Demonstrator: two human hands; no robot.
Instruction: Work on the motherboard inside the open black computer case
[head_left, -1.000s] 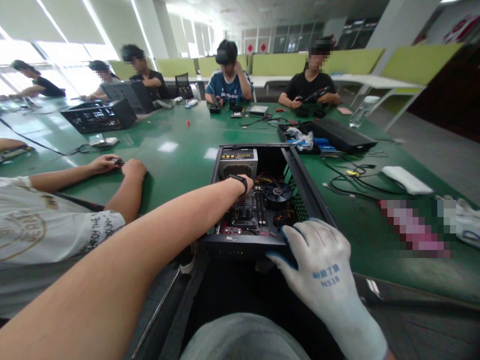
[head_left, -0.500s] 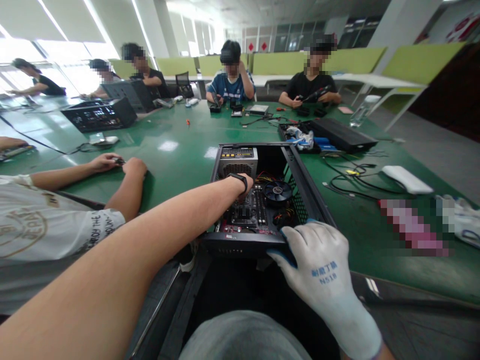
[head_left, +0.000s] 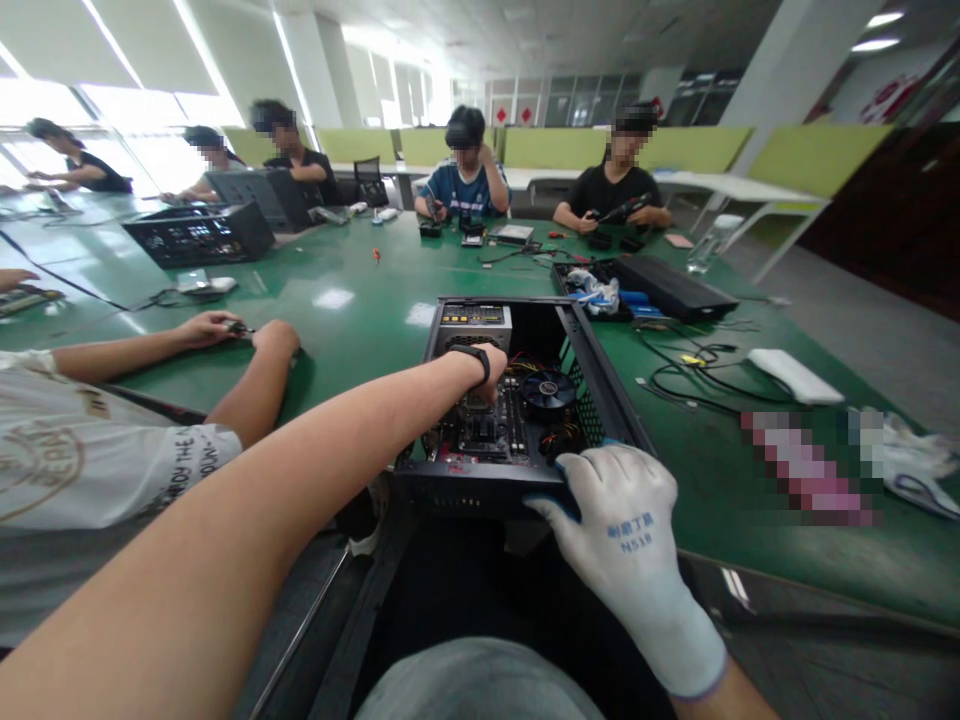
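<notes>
An open black computer case (head_left: 487,482) lies on the green table in front of me, its inside facing up. My bare left hand (head_left: 493,368), with a black wristband, reaches down into it beside the silver power supply (head_left: 477,322). Its fingers are hidden below, over the motherboard (head_left: 484,432). A round black cooling fan (head_left: 548,390) sits to the right of that hand. My right hand (head_left: 622,505), in a white work glove, is closed on the near right corner of the case, thumb against the front and fingers over the rim.
At my left, a co-worker's hands (head_left: 262,332) hold a small part. Right of the case lie black cables (head_left: 664,375), a white block (head_left: 795,376) and white gloves (head_left: 911,460). A black tray (head_left: 561,277) with blue-and-white items stands farther back. Several people sit around the table.
The view has tilted and shifted slightly. Both my hands stay at the same places on and in the case, the left still reaching in beside the power supply.
</notes>
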